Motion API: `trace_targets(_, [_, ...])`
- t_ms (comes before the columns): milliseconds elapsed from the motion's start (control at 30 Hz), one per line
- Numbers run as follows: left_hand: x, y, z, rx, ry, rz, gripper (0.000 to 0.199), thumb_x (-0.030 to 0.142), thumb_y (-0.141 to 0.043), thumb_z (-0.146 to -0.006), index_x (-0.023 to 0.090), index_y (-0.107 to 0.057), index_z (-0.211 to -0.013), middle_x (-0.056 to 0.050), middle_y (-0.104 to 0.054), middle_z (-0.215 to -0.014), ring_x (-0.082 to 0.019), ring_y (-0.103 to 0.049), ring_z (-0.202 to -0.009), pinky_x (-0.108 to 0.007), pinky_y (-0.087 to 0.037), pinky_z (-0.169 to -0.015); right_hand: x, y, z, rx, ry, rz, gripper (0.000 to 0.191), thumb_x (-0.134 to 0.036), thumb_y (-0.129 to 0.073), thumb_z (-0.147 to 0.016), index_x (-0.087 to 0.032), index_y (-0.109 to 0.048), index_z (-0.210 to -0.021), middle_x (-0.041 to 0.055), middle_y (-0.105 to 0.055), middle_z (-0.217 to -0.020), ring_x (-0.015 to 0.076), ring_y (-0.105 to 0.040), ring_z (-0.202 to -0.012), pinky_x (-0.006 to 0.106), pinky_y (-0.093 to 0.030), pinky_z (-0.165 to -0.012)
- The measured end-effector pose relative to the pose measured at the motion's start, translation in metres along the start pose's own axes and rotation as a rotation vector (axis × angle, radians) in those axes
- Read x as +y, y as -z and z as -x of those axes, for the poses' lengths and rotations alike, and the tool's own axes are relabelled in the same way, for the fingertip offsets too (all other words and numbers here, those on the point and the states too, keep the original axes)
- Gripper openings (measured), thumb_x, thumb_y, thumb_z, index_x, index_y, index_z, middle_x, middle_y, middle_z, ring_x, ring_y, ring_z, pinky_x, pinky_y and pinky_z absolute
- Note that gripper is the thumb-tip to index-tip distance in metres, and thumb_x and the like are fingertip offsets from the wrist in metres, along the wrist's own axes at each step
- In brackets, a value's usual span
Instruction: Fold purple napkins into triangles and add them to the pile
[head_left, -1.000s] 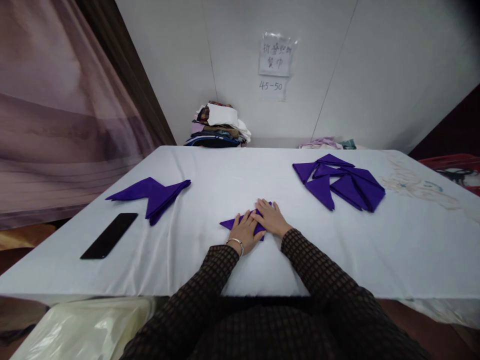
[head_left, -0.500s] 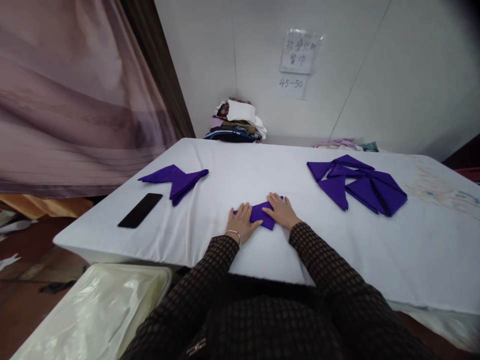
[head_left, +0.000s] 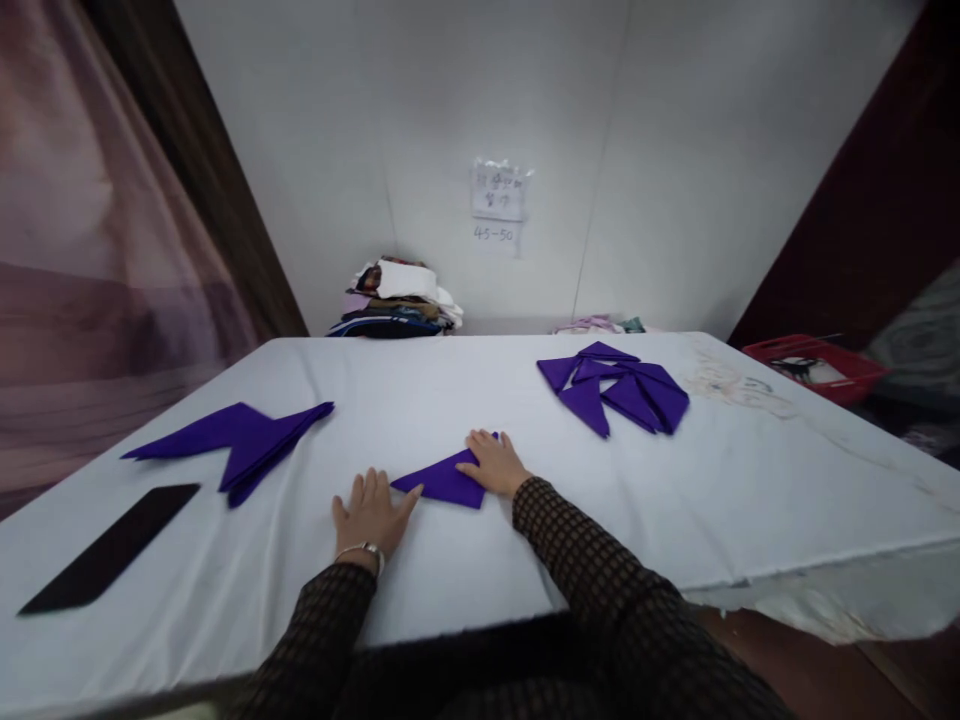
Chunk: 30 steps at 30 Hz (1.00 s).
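A purple napkin [head_left: 448,482], folded into a flat pointed shape, lies on the white-covered table [head_left: 420,390] in front of me. My right hand [head_left: 496,464] rests on its right end with fingers spread, covering part of it. To the left, my left hand [head_left: 373,514] lies palm down on the tablecloth, fingers apart; its thumb is at the napkin's left tip. I cannot tell whether the thumb touches the fabric. A silver bracelet [head_left: 364,549] circles my left wrist.
Farther left lie purple folded napkins [head_left: 259,445] and a dark flat slab [head_left: 112,548]. Several more purple napkins [head_left: 615,385] overlap at the right rear. Behind the table stands a cloth pile [head_left: 401,297] by the wall; a red basket [head_left: 821,370] is beyond the right edge.
My left hand has moved off the napkin to the left, uncovering its pointed left tip. My right hand stays on the right end. The view has shifted right and tilted up.
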<state>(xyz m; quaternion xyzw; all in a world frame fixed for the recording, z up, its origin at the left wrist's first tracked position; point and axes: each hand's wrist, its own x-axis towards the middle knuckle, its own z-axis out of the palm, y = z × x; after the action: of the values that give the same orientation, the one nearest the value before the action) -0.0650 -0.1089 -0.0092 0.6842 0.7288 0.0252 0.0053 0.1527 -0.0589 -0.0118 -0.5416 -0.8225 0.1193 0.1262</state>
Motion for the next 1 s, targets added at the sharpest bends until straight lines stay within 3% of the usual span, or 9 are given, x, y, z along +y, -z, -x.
trace_targets(100, [0.022, 0.002, -0.005, 0.107, -0.231, -0.005, 0.073, 0.058, -0.027, -0.087, 0.009, -0.034, -0.141, -0.014, -0.025, -0.150, -0.030, -0.017, -0.140, -0.055, -0.014, -0.110, -0.001, 0.001, 0.000, 0.014, 0.001, -0.026, 0.063, -0.059, -0.029, -0.090, -0.018, -0.035, -0.138, 0.0106, -0.032, -0.149, 0.0242, -0.022, -0.137, 0.053, -0.011, -0.109])
trace_targets(200, [0.043, -0.001, -0.009, 0.073, -0.444, -0.005, 0.068, 0.056, -0.028, -0.088, 0.014, -0.035, -0.141, -0.010, -0.025, -0.151, -0.027, -0.018, -0.140, -0.052, -0.012, -0.112, -0.002, 0.002, 0.001, 0.031, 0.007, -0.035, 0.061, -0.058, -0.029, -0.091, -0.019, -0.036, -0.137, 0.0109, -0.032, -0.148, 0.0239, -0.023, -0.137, 0.054, -0.012, -0.109])
trace_targets(367, [0.050, -0.013, -0.019, -0.057, -0.412, -0.016, 0.070, 0.055, -0.024, -0.089, 0.011, -0.032, -0.142, -0.011, -0.025, -0.150, -0.027, -0.020, -0.140, -0.051, -0.016, -0.111, -0.002, 0.003, 0.001, 0.059, 0.031, -0.030, 0.056, -0.055, -0.035, -0.091, -0.020, -0.040, -0.134, 0.0113, -0.036, -0.146, 0.0238, -0.025, -0.136, 0.055, -0.014, -0.109])
trace_targets(1000, [0.048, -0.012, -0.018, -0.048, -0.420, 0.058, 0.069, 0.056, -0.030, -0.087, 0.014, -0.035, -0.141, -0.013, -0.032, -0.148, -0.028, -0.023, -0.138, -0.051, -0.016, -0.111, 0.011, 0.006, -0.002, 0.030, -0.149, -0.011, 0.062, -0.057, -0.028, -0.092, -0.019, -0.033, -0.140, 0.0095, -0.027, -0.151, 0.0243, -0.018, -0.139, 0.055, -0.010, -0.109])
